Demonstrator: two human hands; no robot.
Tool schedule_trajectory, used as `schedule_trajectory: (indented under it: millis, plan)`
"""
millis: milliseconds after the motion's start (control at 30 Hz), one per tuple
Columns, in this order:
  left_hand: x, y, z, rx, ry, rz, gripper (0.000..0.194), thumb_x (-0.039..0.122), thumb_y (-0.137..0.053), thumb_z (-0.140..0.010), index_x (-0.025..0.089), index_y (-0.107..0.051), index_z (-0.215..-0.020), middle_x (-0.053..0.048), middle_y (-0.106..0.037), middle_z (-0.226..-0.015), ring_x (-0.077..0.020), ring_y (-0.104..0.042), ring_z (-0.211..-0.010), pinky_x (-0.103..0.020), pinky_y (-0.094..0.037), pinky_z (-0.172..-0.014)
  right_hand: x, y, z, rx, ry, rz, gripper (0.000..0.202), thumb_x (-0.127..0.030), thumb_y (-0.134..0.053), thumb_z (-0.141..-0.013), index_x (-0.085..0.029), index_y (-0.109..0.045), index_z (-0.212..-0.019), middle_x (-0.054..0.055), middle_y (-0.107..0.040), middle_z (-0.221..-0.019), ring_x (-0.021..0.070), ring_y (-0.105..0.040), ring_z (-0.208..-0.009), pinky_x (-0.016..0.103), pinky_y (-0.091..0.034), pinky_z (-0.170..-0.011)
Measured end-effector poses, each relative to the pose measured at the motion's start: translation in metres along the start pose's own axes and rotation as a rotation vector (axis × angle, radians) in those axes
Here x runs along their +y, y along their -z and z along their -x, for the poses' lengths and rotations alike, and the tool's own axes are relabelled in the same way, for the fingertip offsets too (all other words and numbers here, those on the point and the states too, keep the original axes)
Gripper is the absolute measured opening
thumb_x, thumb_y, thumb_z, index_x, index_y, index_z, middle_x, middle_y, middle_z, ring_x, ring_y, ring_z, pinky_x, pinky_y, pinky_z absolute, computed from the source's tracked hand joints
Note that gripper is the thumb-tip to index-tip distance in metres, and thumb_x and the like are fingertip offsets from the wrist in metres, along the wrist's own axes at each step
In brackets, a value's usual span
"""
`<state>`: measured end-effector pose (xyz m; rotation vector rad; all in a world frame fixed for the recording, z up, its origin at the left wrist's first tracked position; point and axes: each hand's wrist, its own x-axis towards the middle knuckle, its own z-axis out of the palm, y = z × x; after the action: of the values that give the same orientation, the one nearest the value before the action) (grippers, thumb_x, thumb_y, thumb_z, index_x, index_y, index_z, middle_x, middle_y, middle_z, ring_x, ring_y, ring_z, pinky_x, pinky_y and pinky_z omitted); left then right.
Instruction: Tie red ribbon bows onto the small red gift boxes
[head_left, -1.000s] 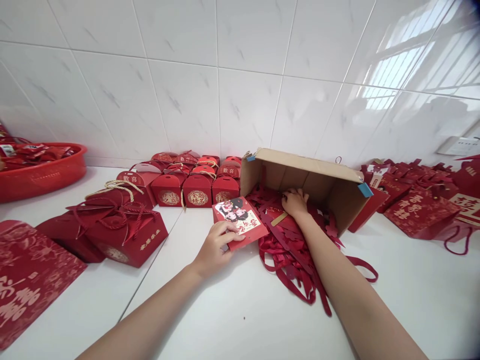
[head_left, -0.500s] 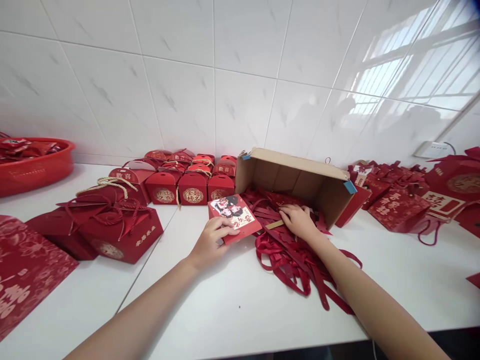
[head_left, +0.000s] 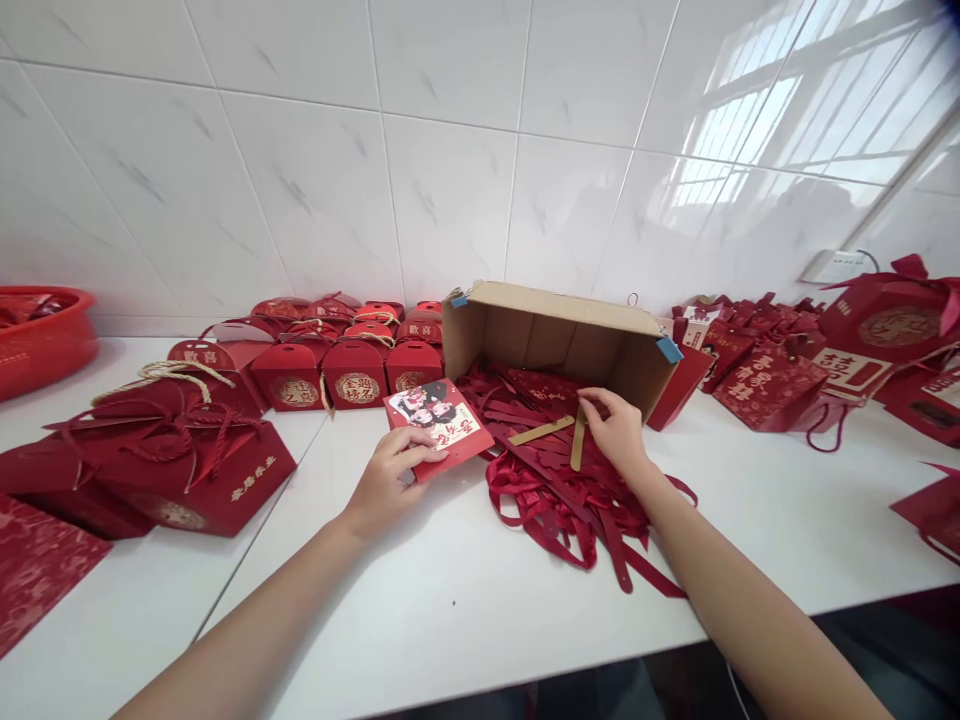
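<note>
My left hand (head_left: 384, 482) is closed on a flat red gift box (head_left: 466, 432) printed with cartoon figures and gold lettering, and keeps it above the white table. The fingertips of my right hand (head_left: 619, 432) pinch the upper end of a gold strip (head_left: 577, 447), which hangs downward. Another gold strip (head_left: 540, 432) lies on the heap just left of it. Below both strips, dark red ribbons and straps (head_left: 555, 500) spill out of a cardboard box (head_left: 574, 301) lying on its side.
Left of the cardboard box stand rows of small red gift boxes (head_left: 355, 378), with larger roped boxes (head_left: 225, 470) nearer me. A red basin (head_left: 45, 345) sits far left. More red boxes (head_left: 776, 385) crowd the right, below a power strip (head_left: 836, 265) by the tiled wall.
My right hand has come up from the ribbon heap with a gold strip between its fingertips. My left hand still holds the flat gift box. The view has shifted right.
</note>
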<state>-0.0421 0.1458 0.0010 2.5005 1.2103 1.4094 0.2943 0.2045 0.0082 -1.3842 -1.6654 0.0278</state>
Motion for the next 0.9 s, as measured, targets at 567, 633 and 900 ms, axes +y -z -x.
schedule_trajectory:
  millis: [567,633,900]
  plan:
    - [-0.001,0.003,-0.003,0.022,-0.048,-0.072,0.017,0.019,-0.061,-0.076,0.025,-0.073,-0.086,-0.005,-0.067,-0.093,-0.0217,-0.063,-0.092,-0.038,-0.05,-0.085,0.005,0.0,0.004,-0.242,-0.081,0.224,0.031,-0.023,-0.047,-0.085,-0.016,-0.072,-0.102,0.015,-0.057,-0.121,0.0319,-0.046,-0.115,0.046,-0.038,-0.097]
    - [-0.001,0.003,-0.003,0.022,-0.048,-0.069,0.015,0.021,-0.062,-0.077,0.024,-0.074,-0.086,-0.006,-0.067,-0.093,-0.0216,-0.064,-0.091,-0.038,-0.05,-0.084,0.004,-0.001,0.007,-0.261,-0.081,0.233,0.03,-0.026,-0.049,-0.085,-0.02,-0.072,-0.104,0.014,-0.051,-0.13,0.0354,-0.039,-0.121,0.051,-0.036,-0.096]
    - [-0.001,0.006,-0.004,0.045,-0.046,-0.049,0.019,0.016,-0.06,-0.077,0.024,-0.073,-0.088,-0.006,-0.067,-0.093,-0.022,-0.064,-0.092,-0.039,-0.051,-0.084,-0.001,0.001,0.003,-0.211,-0.053,0.006,0.015,-0.025,-0.058,-0.079,-0.019,-0.071,-0.084,0.011,-0.064,-0.112,0.0281,-0.053,-0.109,0.046,-0.04,-0.096]
